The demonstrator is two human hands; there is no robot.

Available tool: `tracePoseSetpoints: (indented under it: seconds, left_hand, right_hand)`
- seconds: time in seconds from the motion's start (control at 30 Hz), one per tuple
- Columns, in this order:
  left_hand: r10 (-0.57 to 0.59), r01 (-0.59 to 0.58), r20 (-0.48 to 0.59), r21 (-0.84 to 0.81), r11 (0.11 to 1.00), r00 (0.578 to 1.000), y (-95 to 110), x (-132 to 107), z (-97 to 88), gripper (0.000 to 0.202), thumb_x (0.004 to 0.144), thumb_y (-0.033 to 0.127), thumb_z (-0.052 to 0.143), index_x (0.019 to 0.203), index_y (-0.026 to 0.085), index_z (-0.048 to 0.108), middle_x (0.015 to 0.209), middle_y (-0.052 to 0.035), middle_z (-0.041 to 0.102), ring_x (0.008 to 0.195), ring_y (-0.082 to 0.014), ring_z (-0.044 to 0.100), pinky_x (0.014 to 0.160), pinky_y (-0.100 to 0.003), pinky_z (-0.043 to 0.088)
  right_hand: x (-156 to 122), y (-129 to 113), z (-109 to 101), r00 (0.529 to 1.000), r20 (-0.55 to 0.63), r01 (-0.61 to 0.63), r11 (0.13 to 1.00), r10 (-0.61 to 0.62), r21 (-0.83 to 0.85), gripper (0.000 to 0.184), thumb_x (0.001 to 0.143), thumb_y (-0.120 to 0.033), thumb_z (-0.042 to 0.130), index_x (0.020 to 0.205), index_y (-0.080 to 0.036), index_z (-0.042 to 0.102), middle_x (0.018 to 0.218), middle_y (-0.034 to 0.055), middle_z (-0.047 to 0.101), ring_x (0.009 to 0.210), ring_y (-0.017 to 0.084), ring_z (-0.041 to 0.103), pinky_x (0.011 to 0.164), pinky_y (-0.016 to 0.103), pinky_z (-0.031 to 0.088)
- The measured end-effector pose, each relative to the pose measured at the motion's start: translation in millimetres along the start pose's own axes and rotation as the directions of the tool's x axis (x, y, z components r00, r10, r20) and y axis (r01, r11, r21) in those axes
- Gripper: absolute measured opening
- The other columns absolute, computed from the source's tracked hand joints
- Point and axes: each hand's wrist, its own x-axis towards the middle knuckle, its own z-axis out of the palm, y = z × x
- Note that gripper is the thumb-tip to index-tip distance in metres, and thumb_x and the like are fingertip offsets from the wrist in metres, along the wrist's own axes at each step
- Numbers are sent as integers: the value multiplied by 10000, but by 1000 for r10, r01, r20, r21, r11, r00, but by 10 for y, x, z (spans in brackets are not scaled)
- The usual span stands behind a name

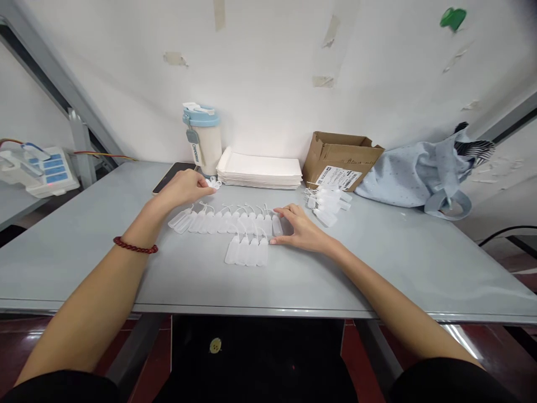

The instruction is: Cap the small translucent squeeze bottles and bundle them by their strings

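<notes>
My right hand [298, 228] is spread, thumb and forefinger apart around the right end of a back row of frosted, flat, bottle-shaped plastic pieces [222, 223] with thin white tails; whether it touches the last one I cannot tell. The pieces overlap, roughly ten or more. Just left of my right thumb lies a front row of four matching pieces [252, 252].

My left hand [191, 187] is bent over a small cluster of white ring-like bits [215, 183], too fine to count, its thumb and fingertips close by them; I cannot tell if it is pinching one.

Grey tabletop [193, 280] stretches from the front row to its near edge below my hands, and farther out on either side of my forearms.

Beyond my right hand sits a loose heap of frosted pieces [329, 200], then one open brown cardboard box [348, 159] and one pale blue cloth bag [403, 170]. Beyond my left are one black phone [170, 174] and one cream tumbler with a blue lid [210, 146]. One stack of white envelope-like sheets [260, 168] lies between tumbler and box.
</notes>
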Motion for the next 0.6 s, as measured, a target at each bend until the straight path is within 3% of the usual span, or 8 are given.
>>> tracePoseSetpoints:
  seconds: [0.1,0.27,0.43,0.5,0.6]
  left_hand:
    - [16,-17,-15,-44,999,1000,220,-99,18,300,685,474,646,630,181,614,636,-26,583,619,-175,514,562,-274,349]
    - [130,-126,-5,-299,946,991,467,-240,122,316,727,491,659,687,180,620,736,-17,629,639,-142,528,581,-262,384]
    - [282,-144,116,-644,752,952,743,-445,291,304,763,466,682,852,176,662,793,-25,672,722,-135,594,669,-253,459]
    - [319,-145,107,-727,671,941,854,-527,358,304,768,439,691,912,171,680,814,-31,689,746,-138,611,723,-269,482]
    - [331,-144,90,-773,618,939,942,-595,451,349,798,449,667,1018,180,696,916,-50,708,789,-149,622,771,-294,499]
  right_hand:
    - [18,17,21,1000,9,3,1000,-3,-21,771,744,-572,673,1368,-173,458,1134,124,458,1129,297,431,989,468,393]
    - [35,74,38,1000,-13,26,999,-26,-39,612,759,-531,678,1246,-189,536,1100,114,489,1103,288,450,967,459,400]
    - [2,111,-60,990,-138,38,999,-42,-30,571,757,-460,692,1215,-176,503,1129,114,507,1051,262,494,903,412,432]
    - [-16,91,-104,984,-176,45,999,-39,25,592,780,-426,671,1267,-182,440,1123,107,519,959,228,521,822,383,457]
    - [-40,16,-132,982,-185,63,986,-34,151,601,825,-372,612,1327,-192,335,1038,78,550,870,195,540,714,335,462]
